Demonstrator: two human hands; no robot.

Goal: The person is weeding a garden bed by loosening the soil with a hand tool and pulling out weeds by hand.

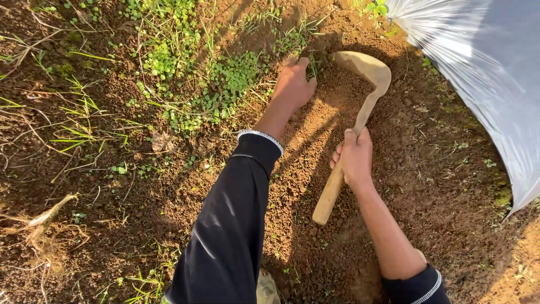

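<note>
My right hand (354, 157) grips the wooden handle of a curved sickle-like hoe (368, 84); its broad, soil-coated blade arcs away from me onto the loose brown soil (315, 129). My left hand (293, 85) reaches forward in a black sleeve and closes its fingers on a small tuft of grass (313, 66) at the edge of the weed patch, just left of the blade. The tuft is partly hidden by my fingers.
A patch of small green weeds (219, 90) and grass blades (79, 132) covers the ground to the left. A sheet of silver plastic (484, 73) lies at the right. Dry roots (45, 225) lie at the lower left.
</note>
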